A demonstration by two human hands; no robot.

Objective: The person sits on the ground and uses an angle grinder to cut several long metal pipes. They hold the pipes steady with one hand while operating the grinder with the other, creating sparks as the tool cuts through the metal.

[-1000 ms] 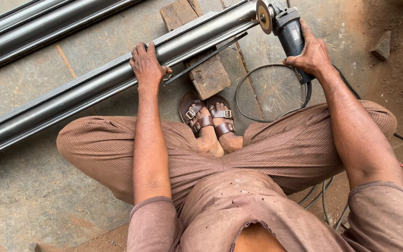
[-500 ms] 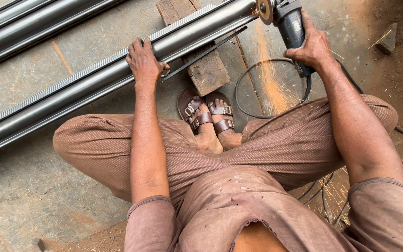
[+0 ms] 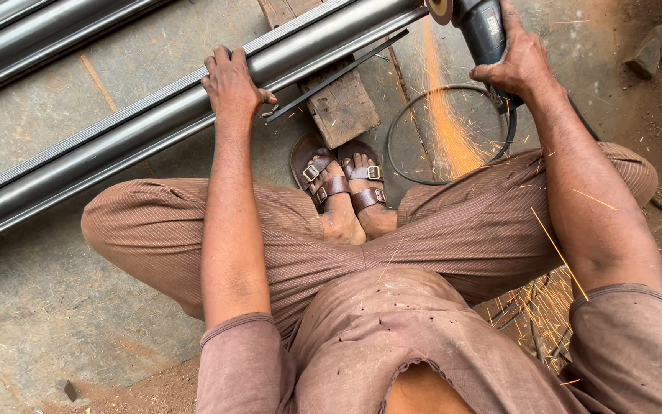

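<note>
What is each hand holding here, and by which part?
Right hand grips the angle grinder around its body. Left hand presses on top of the steel pipe, fingers over it.

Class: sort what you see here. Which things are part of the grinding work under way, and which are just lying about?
In use:
- angle grinder, gripped by the right hand, throwing sparks
- long metal section, steadied by the left hand
- wooden block under the section
- grinder cable, looped on the floor

Lying about:
- spare pipes, top left
- stone, top right
</note>
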